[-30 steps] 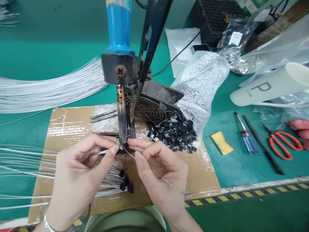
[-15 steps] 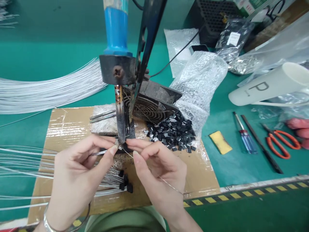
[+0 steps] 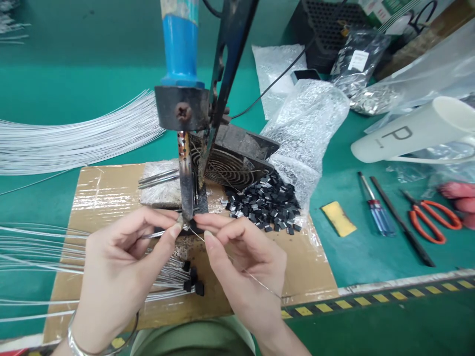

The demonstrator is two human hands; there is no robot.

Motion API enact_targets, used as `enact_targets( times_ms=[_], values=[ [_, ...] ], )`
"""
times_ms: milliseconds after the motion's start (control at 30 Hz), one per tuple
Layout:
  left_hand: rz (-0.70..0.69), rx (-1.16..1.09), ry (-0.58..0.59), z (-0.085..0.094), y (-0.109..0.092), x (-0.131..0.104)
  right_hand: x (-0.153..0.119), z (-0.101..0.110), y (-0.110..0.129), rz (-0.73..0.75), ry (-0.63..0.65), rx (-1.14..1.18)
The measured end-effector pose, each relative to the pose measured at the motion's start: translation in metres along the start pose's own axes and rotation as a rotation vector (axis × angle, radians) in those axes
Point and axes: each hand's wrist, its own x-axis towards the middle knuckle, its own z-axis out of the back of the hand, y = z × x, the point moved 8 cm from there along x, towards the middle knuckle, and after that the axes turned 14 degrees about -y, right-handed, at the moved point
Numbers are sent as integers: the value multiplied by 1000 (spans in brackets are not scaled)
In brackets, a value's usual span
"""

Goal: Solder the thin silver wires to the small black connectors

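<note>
A blue-handled soldering iron [image 3: 180, 49] is clamped upright in a black stand, its dark tip pointing down between my hands. My left hand [image 3: 122, 267] pinches light wires just left of the tip; the small part at their ends is mostly hidden by the fingers. Thin solder wire [image 3: 261, 284] runs through my right hand [image 3: 247, 267], whose thumb and fingers are closed on it, its end at the iron's tip. Below lie wires with black connectors [image 3: 199, 288]. Right of the tip is a heap of small black connectors [image 3: 265, 202].
Cardboard [image 3: 297, 267] lies under the work, with a dark fan [image 3: 237, 158] behind the iron. White wires [image 3: 74, 143] spread left. Toward the right are a yellow sponge [image 3: 339, 218], screwdriver [image 3: 380, 217], orange-handled cutters [image 3: 436, 220], white cup [image 3: 411, 131] and bubble wrap [image 3: 304, 133].
</note>
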Motion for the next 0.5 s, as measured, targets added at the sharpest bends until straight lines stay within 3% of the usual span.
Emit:
enact_targets(
  times_ms=[500],
  values=[
    [40, -19, 22, -4, 2, 1, 0, 2, -2, -7, -16, -18]
  ],
)
